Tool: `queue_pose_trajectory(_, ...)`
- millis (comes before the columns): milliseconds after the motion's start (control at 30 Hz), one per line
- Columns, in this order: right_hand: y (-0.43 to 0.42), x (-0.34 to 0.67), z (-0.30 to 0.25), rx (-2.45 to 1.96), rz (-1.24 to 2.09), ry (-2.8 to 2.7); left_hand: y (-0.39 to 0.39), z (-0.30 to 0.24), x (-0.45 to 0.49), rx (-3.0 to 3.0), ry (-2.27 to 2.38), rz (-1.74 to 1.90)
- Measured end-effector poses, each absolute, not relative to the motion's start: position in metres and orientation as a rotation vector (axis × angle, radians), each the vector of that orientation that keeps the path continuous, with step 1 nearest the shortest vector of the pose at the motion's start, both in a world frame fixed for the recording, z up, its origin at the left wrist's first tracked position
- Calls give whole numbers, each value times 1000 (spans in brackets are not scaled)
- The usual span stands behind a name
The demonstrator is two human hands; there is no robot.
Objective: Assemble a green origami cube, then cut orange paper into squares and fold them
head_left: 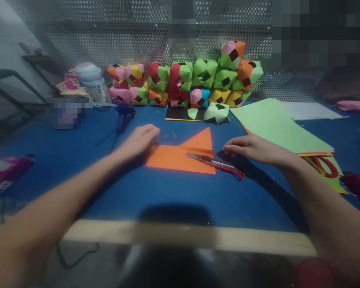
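A piece of orange paper [171, 159] lies on the blue tabletop, with a triangular flap standing out at its upper right. Across its right part rests a utility knife [211, 161] with a red cord loop at its end. My left hand [143, 138] is at the paper's upper left corner, fingers curled; the fingertips and anything in them are hidden. Just right of the paper, my right hand [247, 146] hovers near the knife, its fingers bent and held together with nothing visible in them.
Several folded paper modules [180, 84] in many colours stand stacked along the back mesh. Green paper sheets [282, 124] lie at right, above red-handled scissors [327, 166]. A dark blue glue gun [124, 114], a pale jug [91, 80] and a magenta tool [9, 172] are at left.
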State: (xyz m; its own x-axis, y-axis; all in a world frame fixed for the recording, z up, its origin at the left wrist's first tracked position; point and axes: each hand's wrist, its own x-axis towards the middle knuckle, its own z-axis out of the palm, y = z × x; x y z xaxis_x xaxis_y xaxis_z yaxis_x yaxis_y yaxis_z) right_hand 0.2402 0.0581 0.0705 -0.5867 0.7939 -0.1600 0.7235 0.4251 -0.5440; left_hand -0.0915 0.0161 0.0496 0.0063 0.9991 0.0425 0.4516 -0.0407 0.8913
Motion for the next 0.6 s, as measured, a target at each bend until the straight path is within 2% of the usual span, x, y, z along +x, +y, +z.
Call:
queue_pose_trajectory(200,68,253,71,-1926,401,-2510,18,52,-98,1762,1663,966)
queue_pose_trajectory(367,67,261,81,-2054,191,-2387,21,51,-100,1779,1693,924)
queue_pose_trajectory(600,67,257,81,-2157,145,-2528,21,52,-99,1777,1718,894)
